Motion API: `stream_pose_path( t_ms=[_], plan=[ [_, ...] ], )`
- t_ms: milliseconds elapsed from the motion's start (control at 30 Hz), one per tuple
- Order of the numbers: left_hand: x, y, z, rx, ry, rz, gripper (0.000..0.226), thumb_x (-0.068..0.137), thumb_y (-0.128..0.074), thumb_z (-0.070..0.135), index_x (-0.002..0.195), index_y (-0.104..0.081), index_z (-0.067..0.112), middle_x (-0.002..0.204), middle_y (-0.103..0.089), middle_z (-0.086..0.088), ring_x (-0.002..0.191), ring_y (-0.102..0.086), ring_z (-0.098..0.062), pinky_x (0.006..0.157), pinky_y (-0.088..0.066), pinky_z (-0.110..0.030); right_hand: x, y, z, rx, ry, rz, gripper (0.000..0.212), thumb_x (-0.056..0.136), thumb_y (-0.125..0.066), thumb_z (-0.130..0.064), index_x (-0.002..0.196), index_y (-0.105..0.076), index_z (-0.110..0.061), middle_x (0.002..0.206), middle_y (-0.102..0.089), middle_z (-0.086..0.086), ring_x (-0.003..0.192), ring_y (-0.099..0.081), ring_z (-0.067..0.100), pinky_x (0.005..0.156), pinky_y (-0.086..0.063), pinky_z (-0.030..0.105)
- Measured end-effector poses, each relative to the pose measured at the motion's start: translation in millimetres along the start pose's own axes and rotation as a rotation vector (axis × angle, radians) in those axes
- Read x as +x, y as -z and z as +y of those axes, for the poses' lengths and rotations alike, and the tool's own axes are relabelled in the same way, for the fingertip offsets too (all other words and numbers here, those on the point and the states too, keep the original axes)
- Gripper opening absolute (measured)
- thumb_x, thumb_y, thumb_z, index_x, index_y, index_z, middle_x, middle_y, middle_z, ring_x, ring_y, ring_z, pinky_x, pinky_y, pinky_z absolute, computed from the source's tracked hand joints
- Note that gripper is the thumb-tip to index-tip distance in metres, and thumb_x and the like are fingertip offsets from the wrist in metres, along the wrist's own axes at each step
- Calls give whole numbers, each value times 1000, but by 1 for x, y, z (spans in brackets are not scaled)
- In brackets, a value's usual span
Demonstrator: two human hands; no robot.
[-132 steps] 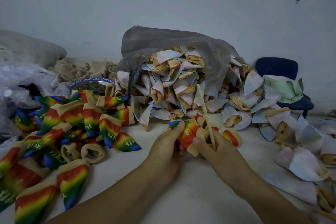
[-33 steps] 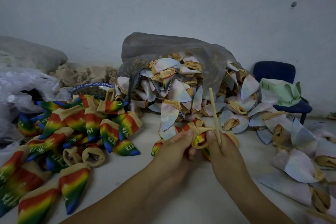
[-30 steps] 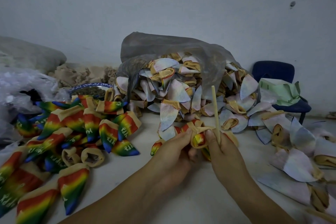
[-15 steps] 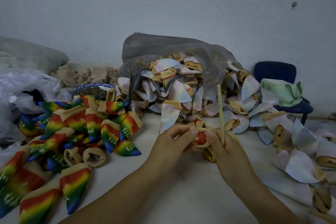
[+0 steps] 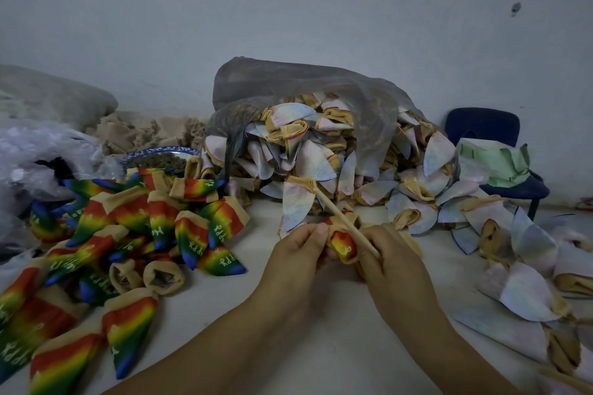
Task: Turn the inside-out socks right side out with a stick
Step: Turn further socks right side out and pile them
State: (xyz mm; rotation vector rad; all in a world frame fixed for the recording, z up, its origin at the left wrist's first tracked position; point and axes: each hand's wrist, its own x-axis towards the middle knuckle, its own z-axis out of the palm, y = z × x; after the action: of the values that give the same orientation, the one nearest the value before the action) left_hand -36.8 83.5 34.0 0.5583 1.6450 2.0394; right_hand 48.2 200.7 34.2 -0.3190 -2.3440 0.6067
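My left hand (image 5: 298,253) pinches the bunched sock (image 5: 345,245), fingers curled on its cuff. My right hand (image 5: 394,260) grips the same sock and the stick (image 5: 345,222), which slants up and away to the left. Left of my grip lie the rainbow socks (image 5: 154,228). Just beyond it, pale inside-out socks (image 5: 308,167) spill from a grey bag (image 5: 288,83). Further right stands a blue chair (image 5: 481,128).

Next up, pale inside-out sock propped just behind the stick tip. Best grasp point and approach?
Pinch the pale sock by its tan cuff, coming from above and the left: the cuff sits uppermost and exposed, the stick tip sits at its right edge, and the tapered toe end points down at the table.
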Motion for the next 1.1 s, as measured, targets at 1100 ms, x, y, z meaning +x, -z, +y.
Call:
stream_pose_path(
  t_ms=[1100],
  plan=[
    [3, -3, 2, -432, 289, -17, 9, 91, -60, 10, 98, -65, 5, 69, -61, -6, 48, -45, -6, 45, -41, -18, 0, 8, -12, 1316, -636, -270, 18, 99, -41, -16, 90, -56, -12, 51, -42, -1, 35, -20, 4, 31, -21, 16]
  ],
)
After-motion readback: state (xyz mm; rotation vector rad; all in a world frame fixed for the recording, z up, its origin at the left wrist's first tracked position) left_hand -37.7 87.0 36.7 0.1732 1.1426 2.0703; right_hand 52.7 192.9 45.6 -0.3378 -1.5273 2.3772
